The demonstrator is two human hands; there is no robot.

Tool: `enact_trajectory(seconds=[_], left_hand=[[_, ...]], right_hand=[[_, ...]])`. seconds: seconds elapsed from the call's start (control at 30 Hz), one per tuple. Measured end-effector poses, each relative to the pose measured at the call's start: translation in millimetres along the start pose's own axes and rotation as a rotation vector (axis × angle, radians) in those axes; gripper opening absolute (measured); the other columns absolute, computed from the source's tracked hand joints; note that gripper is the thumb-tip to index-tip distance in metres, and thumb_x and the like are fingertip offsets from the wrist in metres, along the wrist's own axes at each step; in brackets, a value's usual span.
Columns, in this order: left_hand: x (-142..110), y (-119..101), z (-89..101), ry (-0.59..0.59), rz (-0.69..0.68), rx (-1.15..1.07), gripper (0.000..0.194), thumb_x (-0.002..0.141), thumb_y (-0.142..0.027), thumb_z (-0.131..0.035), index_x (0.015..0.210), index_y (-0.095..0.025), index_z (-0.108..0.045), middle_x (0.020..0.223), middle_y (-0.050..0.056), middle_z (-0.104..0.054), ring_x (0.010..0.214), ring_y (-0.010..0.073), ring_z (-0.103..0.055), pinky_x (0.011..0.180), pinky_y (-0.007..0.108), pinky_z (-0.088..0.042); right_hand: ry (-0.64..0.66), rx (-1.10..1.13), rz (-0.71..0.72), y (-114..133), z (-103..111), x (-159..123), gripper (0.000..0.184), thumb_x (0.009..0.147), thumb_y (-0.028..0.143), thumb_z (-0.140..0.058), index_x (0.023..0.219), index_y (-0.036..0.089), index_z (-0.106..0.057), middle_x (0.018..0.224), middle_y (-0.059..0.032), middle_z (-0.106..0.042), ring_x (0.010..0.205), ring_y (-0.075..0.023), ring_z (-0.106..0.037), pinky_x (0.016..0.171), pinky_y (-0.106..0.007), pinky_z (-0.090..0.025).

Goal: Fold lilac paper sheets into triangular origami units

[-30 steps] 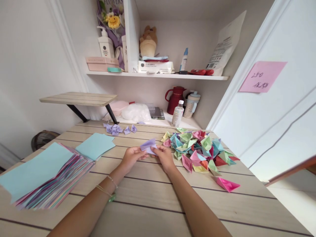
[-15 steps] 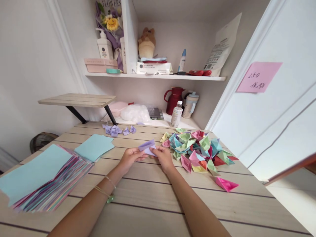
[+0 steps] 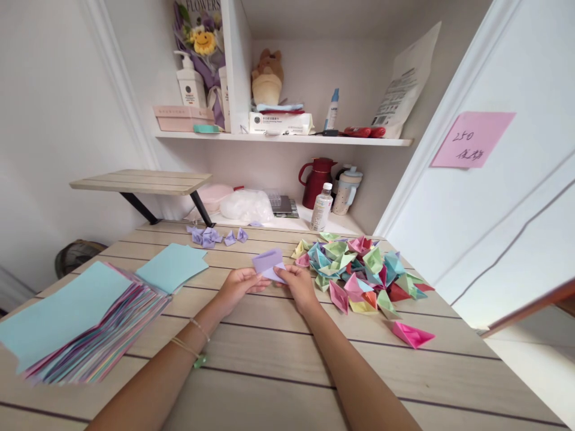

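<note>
A small folded sheet of purple paper [image 3: 268,260] is held between my two hands, above the middle of the table. My left hand [image 3: 241,287] pinches its left lower edge. On the right side, my right hand [image 3: 296,284] grips it with the thumb pressed on its front. The top flap stands up, and the fingers behind the paper are partly hidden. To the right lies a heap of folded paper boats [image 3: 354,269] in many colours. Several small purple folded pieces [image 3: 209,237] sit at the back left.
A fanned stack of coloured paper [image 3: 103,323] and some light blue sheets [image 3: 173,267] lie on the left. A single pink boat [image 3: 413,335] is at the right. Behind stand a small raised stand [image 3: 144,181], a clear bottle [image 3: 321,208] and a red jug [image 3: 317,182].
The purple paper's upper flap has tipped more upright and now shows a broader face. Both hands keep their hold on it, almost in place.
</note>
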State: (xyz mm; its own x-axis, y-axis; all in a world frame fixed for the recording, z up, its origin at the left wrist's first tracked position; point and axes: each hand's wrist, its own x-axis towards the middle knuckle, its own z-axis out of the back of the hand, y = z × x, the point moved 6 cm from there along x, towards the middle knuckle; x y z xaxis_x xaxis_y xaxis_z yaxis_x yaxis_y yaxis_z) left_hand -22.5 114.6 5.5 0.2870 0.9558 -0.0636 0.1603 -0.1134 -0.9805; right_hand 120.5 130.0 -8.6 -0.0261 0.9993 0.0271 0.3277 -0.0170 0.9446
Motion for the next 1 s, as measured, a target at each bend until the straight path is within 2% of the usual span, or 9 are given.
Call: enact_trajectory(seconds=[0.23, 0.4, 0.57, 0.67, 0.83, 1.0], left_hand=[[4, 9, 2.3, -0.077, 0.027, 0.123, 0.030, 0.062, -0.031, -0.071, 0.080, -0.008, -0.065, 0.076, 0.013, -0.071, 0.064, 0.0181, -0.066, 0.061, 0.026, -0.052], [5, 12, 4.7, -0.101, 0.049, 0.118, 0.029, 0.062, -0.031, -0.071, 0.078, -0.008, -0.065, 0.075, 0.014, -0.071, 0.059, 0.0176, -0.066, 0.057, 0.025, -0.051], [5, 11, 5.4, -0.124, -0.012, 0.098, 0.034, 0.064, -0.034, -0.069, 0.086, -0.008, -0.064, 0.072, 0.012, -0.070, 0.064, 0.0190, -0.066, 0.057, 0.025, -0.052], [5, 9, 5.7, -0.137, -0.054, 0.094, 0.033, 0.064, -0.032, -0.069, 0.086, -0.009, -0.064, 0.070, 0.011, -0.070, 0.063, 0.0185, -0.066, 0.057, 0.026, -0.052], [3, 6, 5.1, -0.160, -0.076, 0.098, 0.030, 0.064, -0.032, -0.069, 0.082, -0.009, -0.064, 0.069, 0.011, -0.070, 0.065, 0.0197, -0.066, 0.058, 0.026, -0.052], [4, 8, 4.7, -0.182, -0.056, 0.080, 0.033, 0.063, -0.032, -0.069, 0.085, -0.008, -0.063, 0.069, 0.011, -0.070, 0.063, 0.0194, -0.066, 0.057, 0.027, -0.053]], right_hand=[[0.065, -0.019, -0.028, -4, -3, 1, 0.027, 0.049, 0.036, -0.076, 0.060, 0.014, -0.065, 0.054, -0.0001, -0.062, 0.051, -0.0135, -0.055, 0.053, -0.026, -0.047], [0.087, -0.024, 0.002, -4, -6, 0, 0.028, 0.051, 0.037, -0.075, 0.064, 0.014, -0.064, 0.056, 0.0003, -0.062, 0.053, -0.0134, -0.056, 0.052, -0.025, -0.046], [0.138, -0.007, 0.001, 0, -13, -5, 0.046, 0.053, 0.034, -0.074, 0.094, 0.018, -0.059, 0.067, -0.0006, -0.067, 0.059, -0.0152, -0.061, 0.057, -0.026, -0.047], [0.163, -0.031, 0.035, 5, -15, -8, 0.057, 0.053, 0.030, -0.075, 0.104, 0.019, -0.053, 0.074, -0.0023, -0.068, 0.062, -0.0168, -0.063, 0.060, -0.028, -0.048], [0.128, -0.095, 0.067, 5, -11, -8, 0.056, 0.053, 0.031, -0.075, 0.103, 0.018, -0.053, 0.070, -0.0017, -0.067, 0.060, -0.0176, -0.063, 0.056, -0.027, -0.047], [0.063, -0.086, 0.033, -1, -3, -4, 0.054, 0.049, 0.031, -0.077, 0.095, 0.017, -0.051, 0.063, -0.0006, -0.066, 0.054, -0.0164, -0.061, 0.051, -0.025, -0.046]])
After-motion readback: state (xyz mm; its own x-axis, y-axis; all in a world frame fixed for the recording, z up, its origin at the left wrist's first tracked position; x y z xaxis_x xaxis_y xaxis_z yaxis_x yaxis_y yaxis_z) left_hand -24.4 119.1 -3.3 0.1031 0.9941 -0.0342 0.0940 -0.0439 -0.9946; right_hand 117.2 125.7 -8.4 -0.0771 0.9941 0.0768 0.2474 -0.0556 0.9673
